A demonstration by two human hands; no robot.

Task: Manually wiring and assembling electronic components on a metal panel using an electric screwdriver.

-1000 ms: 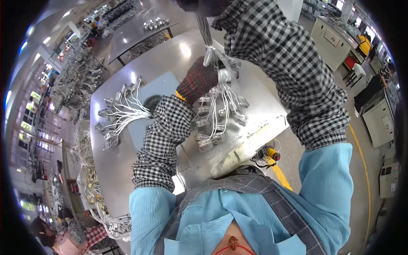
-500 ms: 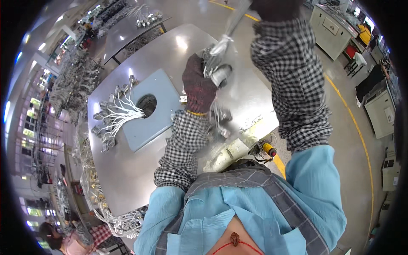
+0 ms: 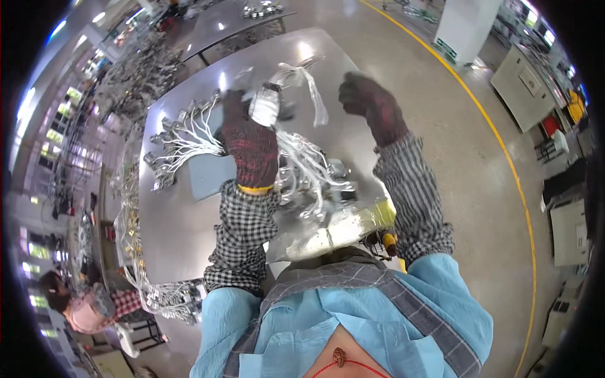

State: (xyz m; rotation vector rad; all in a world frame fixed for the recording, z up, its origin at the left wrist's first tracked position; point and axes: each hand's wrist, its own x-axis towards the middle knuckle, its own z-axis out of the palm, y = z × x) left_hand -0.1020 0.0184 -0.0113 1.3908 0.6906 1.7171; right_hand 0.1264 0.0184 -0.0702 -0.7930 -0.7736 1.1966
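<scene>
My left hand (image 3: 251,148), in a dark red knitted glove, is closed on a cable bundle near the middle of the metal table. A white wrapped part (image 3: 265,107) of the bundle shows beside its fingers; its far end is blurred. A white wire tail (image 3: 315,101) bends off to the right over the tabletop. My right hand (image 3: 372,104), gloved alike, is over the table's right edge with its fingers curled. Whatever it may hold is hidden. White cables with connectors (image 3: 309,170) lie right of my left wrist.
White wires with grey connectors (image 3: 189,138) fan out over a blue-grey plate (image 3: 211,176) on the metal table (image 3: 176,239). Clear-and-yellow wrapping (image 3: 340,233) covers the near edge. A seated person (image 3: 82,305) is at lower left. A white pillar (image 3: 466,31) stands far right.
My right hand has come down and back from high above the table's far right. The raised wires now lie lower, over the tabletop. My left hand has shifted left with the bundle, over the plate's edge.
</scene>
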